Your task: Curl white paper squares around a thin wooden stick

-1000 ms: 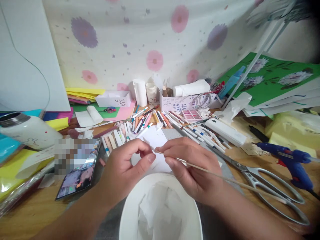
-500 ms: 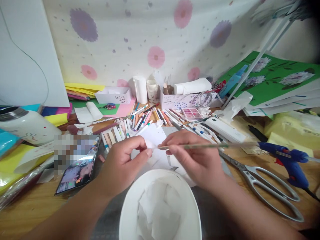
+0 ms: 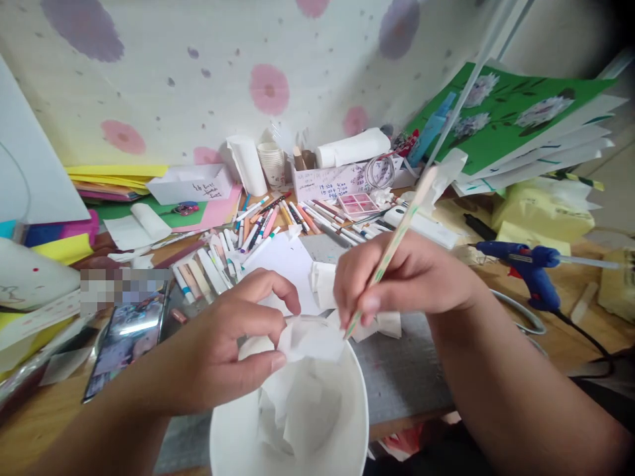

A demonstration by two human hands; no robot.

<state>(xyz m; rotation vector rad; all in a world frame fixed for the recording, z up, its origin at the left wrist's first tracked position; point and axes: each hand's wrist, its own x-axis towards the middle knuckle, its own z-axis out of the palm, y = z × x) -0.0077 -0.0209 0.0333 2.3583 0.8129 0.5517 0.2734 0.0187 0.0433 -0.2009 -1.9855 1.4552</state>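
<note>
My left hand (image 3: 233, 344) is over the far rim of a white bin (image 3: 218, 423), thumb and fingers closed at the left edge of a thin piece of white paper (image 3: 315, 342). My right hand (image 3: 397, 277) grips a slim pale stick with green marks (image 3: 389, 254). The stick slants, its upper end pointing up and right and its lower tip beside the paper's right edge. Crumpled white paper scraps (image 3: 297, 410) lie inside the bin. Behind my hands is a white sheet (image 3: 285, 264) on the grey mat (image 3: 397, 383).
Many markers (image 3: 262, 231) lie across the table's middle. At the left are a phone (image 3: 126, 330) and a white bottle (image 3: 34, 277); at the right, a blue glue gun (image 3: 530, 264). Paper cups (image 3: 272, 165) and a white box (image 3: 327, 182) stand at the back.
The stick has swung from lying level, its tip against the paper, to a steep slant in my right hand. The white paper now spreads out above the bin. The view has shifted.
</note>
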